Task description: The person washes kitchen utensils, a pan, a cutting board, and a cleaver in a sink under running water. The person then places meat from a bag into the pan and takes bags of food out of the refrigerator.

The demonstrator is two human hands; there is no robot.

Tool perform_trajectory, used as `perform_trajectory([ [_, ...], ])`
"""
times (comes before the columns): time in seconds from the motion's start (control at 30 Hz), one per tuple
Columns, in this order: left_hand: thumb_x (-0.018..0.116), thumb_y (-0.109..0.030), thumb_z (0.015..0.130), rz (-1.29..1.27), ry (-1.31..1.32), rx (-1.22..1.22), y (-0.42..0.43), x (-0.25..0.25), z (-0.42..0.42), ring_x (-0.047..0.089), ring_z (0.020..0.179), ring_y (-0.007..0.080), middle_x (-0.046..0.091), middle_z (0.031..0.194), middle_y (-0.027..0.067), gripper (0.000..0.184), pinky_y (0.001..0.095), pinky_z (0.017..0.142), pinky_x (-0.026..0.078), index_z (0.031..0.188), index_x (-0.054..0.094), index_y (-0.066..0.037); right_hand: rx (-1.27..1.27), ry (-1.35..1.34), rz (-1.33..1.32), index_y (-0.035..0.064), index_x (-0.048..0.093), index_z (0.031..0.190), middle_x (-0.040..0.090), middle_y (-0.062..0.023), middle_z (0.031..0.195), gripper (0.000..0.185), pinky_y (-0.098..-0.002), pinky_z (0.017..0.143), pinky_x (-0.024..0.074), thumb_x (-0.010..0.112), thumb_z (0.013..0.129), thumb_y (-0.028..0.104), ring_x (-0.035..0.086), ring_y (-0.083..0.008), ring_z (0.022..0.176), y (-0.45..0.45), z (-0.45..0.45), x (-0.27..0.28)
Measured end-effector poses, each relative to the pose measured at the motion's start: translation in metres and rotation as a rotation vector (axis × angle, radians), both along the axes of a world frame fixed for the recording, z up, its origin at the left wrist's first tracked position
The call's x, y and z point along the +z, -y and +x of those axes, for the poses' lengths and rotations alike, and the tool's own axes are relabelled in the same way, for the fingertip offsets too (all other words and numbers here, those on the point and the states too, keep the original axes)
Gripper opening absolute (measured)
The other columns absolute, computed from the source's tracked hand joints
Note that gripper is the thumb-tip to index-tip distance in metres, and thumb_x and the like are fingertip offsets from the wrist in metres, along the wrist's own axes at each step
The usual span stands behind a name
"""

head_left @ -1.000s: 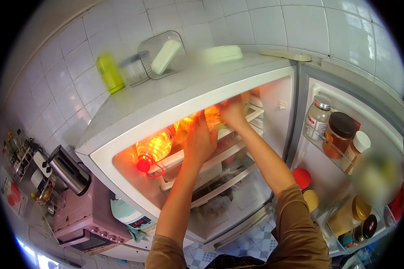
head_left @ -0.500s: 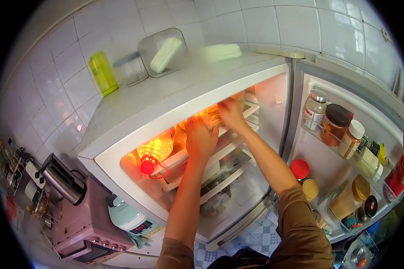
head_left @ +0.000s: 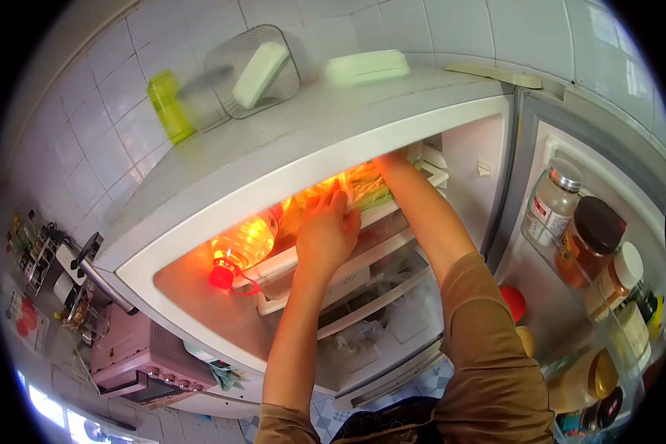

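My left hand point(head_left: 327, 228) is at the front of the fridge's upper shelf, its fingers curled against a clear plastic bag point(head_left: 350, 191) lit orange from inside. Long green-and-yellow vegetables point(head_left: 374, 194) lie beside the bag, between my two hands. My right hand point(head_left: 394, 164) reaches deeper in on the right; its fingers are hidden under the fridge's top edge. To the left of my left hand, a large clear bottle point(head_left: 246, 244) lies on its side. Its red cap point(head_left: 224, 275) and red carrying loop point outward.
The open fridge door point(head_left: 522, 222) on the right holds several jars and bottles. A yellow-green bottle point(head_left: 169, 107), clear baskets and a pale box point(head_left: 366, 68) stand on the fridge top point(head_left: 288, 122). A pink oven point(head_left: 152, 355) is at lower left. Drawers point(head_left: 377, 285) lie below the shelf.
The view has shifted closer to the fridge. My right hand has gone further back into the upper shelf. The vegetables now show more clearly; my left hand stays by the bag.
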State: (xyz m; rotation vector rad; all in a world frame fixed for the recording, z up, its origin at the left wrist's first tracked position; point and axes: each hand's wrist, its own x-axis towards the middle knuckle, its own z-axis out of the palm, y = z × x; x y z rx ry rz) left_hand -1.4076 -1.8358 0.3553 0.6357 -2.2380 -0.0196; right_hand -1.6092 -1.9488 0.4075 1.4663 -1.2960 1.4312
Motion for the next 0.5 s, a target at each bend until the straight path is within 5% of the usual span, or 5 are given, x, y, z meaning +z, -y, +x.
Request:
perform_trajectory([
  [0.37, 0.056, -0.019, 0.075, -0.112, -0.01, 0.068, -0.006, 0.002, -0.005, 0.049, 0.093, 0.0371, 0.053, 0.107, 0.0218, 0.026, 0.0421, 0.081, 0.039, 0.089, 0.052, 0.002, 0.118, 0.258, 0.125, 0.0003, 0.054, 0.085, 0.056, -0.01, 0.074, 0.017, -0.0291, 0.056, 0.0425, 0.049, 0.081, 0.016, 0.054, -0.0172, 0.064, -0.003, -0.01, -0.002],
  [0.5, 0.057, -0.018, 0.074, -0.006, 0.015, 0.102, -0.012, 0.007, -0.004, 0.049, 0.081, 0.0349, 0.053, 0.085, 0.0193, 0.025, 0.0416, 0.07, 0.041, 0.087, 0.051, 0.002, 0.164, 0.375, 0.156, 0.0007, 0.054, 0.085, 0.056, -0.0095, 0.074, 0.017, -0.0289, 0.056, 0.0425, 0.049, 0.081, 0.017, 0.054, -0.0167, 0.065, -0.005, -0.02, 0.003],
])
